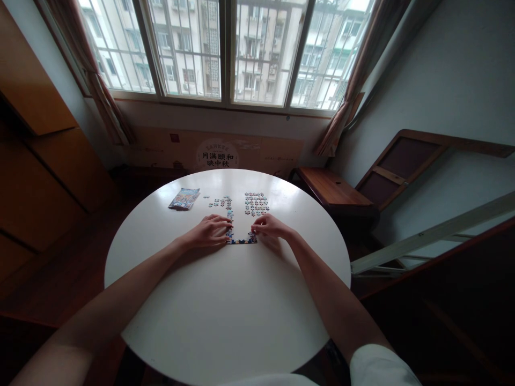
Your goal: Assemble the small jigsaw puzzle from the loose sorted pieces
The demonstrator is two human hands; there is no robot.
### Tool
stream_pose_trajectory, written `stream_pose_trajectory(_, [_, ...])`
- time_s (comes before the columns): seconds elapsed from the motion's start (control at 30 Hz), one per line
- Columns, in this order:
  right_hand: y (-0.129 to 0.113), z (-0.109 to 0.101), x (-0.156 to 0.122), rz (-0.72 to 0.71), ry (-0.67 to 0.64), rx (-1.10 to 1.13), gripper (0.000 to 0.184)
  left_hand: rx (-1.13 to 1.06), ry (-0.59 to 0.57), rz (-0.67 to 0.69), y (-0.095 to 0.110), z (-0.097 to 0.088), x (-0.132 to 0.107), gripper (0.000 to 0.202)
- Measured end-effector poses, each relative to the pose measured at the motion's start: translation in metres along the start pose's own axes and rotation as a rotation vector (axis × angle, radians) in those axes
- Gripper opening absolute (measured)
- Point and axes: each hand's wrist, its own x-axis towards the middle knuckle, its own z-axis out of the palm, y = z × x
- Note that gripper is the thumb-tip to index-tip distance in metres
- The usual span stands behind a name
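One U-shaped, multicoloured partial jigsaw (242, 242) lies on a round white table (225, 311). The left hand (209, 230) touches its nine o'clock side, fingers slightly apart; at three, the right hand (271, 225) bunches its fingers, grip unclear. One cluster of small patterned pieces (223, 202) lies at eleven, a second cluster (256, 203) at one, one colourful packet (184, 199) at ten.

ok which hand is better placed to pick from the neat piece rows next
Probably the right hand: it is just below the rows of pieces, while the left hand is farther left.
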Motion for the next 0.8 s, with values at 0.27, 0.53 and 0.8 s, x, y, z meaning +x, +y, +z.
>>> stream_pose_trajectory(0.27, [-0.0004, -0.0002, -0.0001, -0.010, 0.002, -0.005, 0.025, 0.030, -0.009, -0.021, -0.0026, 0.0020, 0.0004, 0.047])
stream_pose_trajectory(0.53, [0.0022, -0.0002, 0.0009, -0.037, -0.006, 0.005, 0.027, 0.050, -0.080, -0.064, -0.0011, 0.0000, 0.0018, 0.050])
stream_pose_trajectory(0.8, [0.0021, -0.0004, 0.0007, -0.029, -0.009, 0.012, 0.027, 0.033, -0.064, -0.056, -0.0012, 0.0007, 0.0005, 0.049])
